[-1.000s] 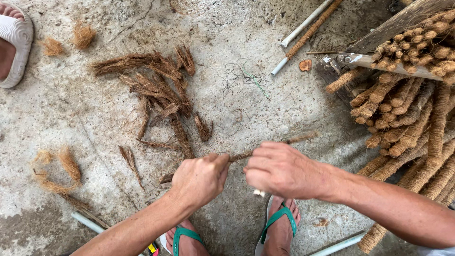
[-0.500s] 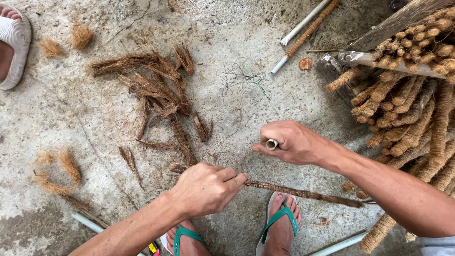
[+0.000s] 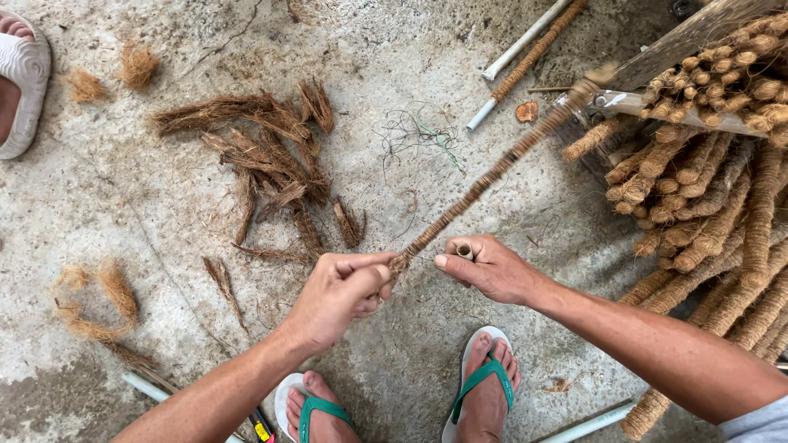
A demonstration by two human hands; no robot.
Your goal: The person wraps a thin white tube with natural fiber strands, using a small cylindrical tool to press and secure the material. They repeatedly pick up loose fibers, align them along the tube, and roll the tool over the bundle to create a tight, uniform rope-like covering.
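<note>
Between the left hand's fingers (image 3: 361, 271), pinched together on its near end, a fibre-wrapped stick (image 3: 492, 172) runs up and away toward the stack of finished wrapped sticks (image 3: 706, 189) on the right. Just beside that pinch, the right hand (image 3: 492, 267) is curled shut on a small pale tube end (image 3: 465, 250), possibly a bare core. Wrapping looks complete along the visible length. Beyond the left fingers, loose coir tufts (image 3: 263, 164) lie unused on the concrete floor (image 3: 164, 230).
</note>
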